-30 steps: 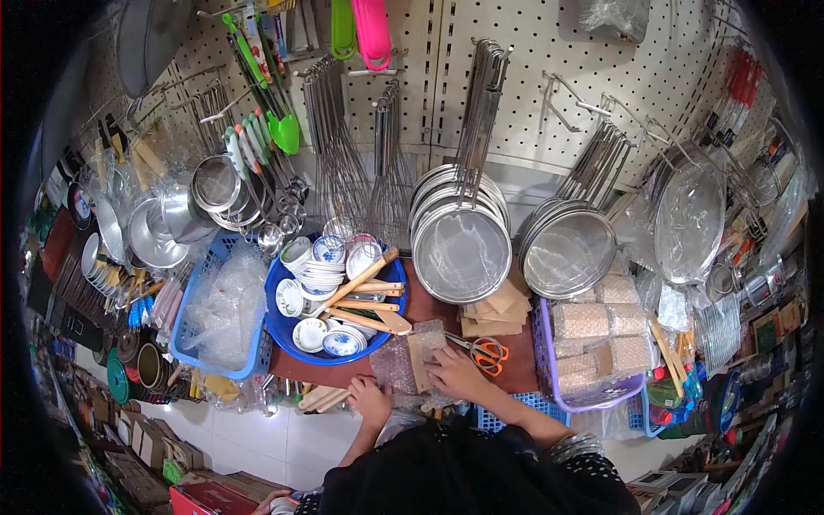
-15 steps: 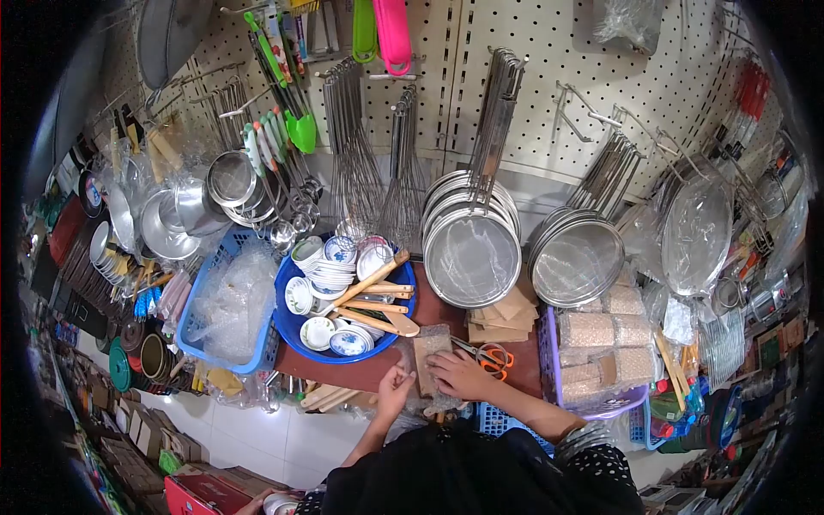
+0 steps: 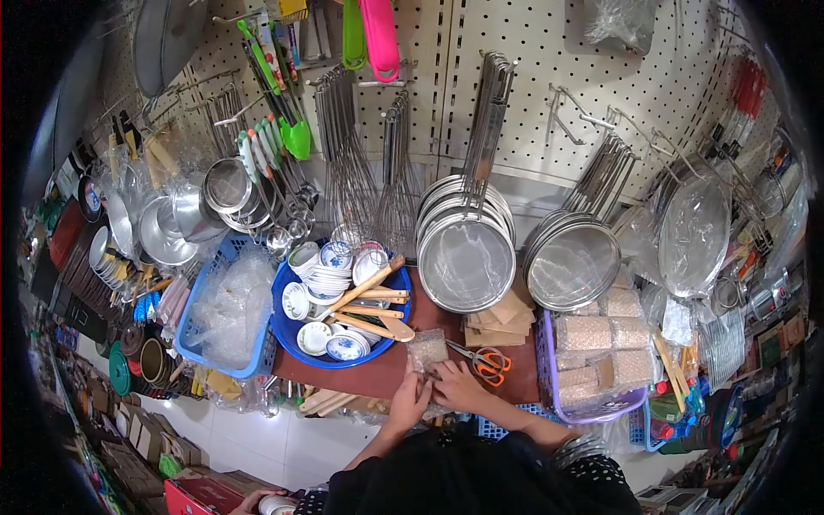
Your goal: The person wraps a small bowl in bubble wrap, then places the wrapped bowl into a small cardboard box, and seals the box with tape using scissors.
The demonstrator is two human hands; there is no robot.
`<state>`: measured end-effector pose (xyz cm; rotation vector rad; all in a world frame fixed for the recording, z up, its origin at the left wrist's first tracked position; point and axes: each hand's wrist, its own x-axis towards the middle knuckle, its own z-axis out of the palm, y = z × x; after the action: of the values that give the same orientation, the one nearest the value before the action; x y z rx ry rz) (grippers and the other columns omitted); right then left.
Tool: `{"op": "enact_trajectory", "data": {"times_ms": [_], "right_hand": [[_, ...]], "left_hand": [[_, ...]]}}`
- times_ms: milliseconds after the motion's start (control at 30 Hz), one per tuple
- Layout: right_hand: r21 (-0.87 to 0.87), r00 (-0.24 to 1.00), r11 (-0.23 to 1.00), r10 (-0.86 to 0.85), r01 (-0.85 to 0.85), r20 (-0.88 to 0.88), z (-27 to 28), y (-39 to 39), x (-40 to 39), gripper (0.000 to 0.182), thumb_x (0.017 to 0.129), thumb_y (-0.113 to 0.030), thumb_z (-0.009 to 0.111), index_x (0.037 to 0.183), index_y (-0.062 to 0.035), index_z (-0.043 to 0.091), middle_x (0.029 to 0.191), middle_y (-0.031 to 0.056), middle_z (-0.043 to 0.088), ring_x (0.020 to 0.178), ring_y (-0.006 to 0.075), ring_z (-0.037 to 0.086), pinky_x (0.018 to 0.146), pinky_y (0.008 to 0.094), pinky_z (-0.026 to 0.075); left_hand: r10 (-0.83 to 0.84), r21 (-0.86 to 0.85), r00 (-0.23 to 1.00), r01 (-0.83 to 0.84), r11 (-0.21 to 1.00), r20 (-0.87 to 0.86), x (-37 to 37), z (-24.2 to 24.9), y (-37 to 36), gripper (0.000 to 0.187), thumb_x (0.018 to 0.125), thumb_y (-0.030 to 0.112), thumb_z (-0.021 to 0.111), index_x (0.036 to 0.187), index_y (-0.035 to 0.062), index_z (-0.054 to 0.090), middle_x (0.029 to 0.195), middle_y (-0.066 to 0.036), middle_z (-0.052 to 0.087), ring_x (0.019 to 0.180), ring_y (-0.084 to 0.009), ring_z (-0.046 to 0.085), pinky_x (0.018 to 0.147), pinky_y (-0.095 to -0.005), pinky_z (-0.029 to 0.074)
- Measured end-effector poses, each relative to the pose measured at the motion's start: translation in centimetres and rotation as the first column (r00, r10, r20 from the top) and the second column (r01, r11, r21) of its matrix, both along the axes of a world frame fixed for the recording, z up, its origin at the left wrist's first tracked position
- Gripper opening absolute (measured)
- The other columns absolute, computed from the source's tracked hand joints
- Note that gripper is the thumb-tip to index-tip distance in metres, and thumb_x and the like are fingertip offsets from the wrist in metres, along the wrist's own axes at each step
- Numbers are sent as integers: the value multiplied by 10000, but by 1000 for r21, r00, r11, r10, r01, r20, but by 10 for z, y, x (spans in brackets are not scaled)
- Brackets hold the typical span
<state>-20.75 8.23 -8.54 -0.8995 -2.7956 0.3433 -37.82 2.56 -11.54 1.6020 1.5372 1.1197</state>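
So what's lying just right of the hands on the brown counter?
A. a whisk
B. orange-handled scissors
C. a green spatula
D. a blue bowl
B: the orange-handled scissors lie on the counter just right of the right hand; whisks and spatula hang on the pegboard.

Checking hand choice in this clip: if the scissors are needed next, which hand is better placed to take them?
Right. The right hand rests on the bubble-wrapped item just beside the orange-handled scissors, which lie on its side. The left hand is on the far side of the wrap and would have to cross over.

Brown counter point(image 3: 378, 373); scissors point(image 3: 482, 361); blue bowl point(image 3: 296, 343)
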Motion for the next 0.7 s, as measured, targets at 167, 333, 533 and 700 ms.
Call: {"op": "enact_trajectory", "data": {"times_ms": [167,333,533,700], "right_hand": [[-53,999,998,-29,31,37,4,-4,0,423,815,-347,642,1137,-73,646,1289,96,476,1228,300,398,899,516,379],[-30,997,997,-67,68,30,2,-7,0,504,825,-360,638,1235,-73,582,1275,115,492,1220,289,417,905,512,364],[-135,984,980,-160,148,-83,17,-23,0,585,843,-436,629,1288,-74,519,1281,152,506,1232,298,426,923,508,344],[66,985,985,-161,157,65,7,-54,-13,695,768,-517,678,1279,-75,517,1350,178,463,1274,343,392,920,529,339]], "left_hand": [[-114,28,957,126,992,-266,-7,17,-1,262,943,229,541,1010,-21,501,1503,-297,286,1391,-503,238,1113,-527,248],[-225,86,897,276,957,-379,-19,15,8,319,928,249,543,1086,-26,509,1472,-258,370,1381,-455,304,1127,-548,225],[-301,44,908,327,944,-292,-29,18,11,422,936,171,437,1289,-59,410,1431,-239,435,1375,-396,350,1148,-542,185],[-376,-16,866,393,919,-330,-41,10,23,462,920,131,390,1333,-72,346,1347,-262,502,1286,-393,460,1155,-558,149]]}}
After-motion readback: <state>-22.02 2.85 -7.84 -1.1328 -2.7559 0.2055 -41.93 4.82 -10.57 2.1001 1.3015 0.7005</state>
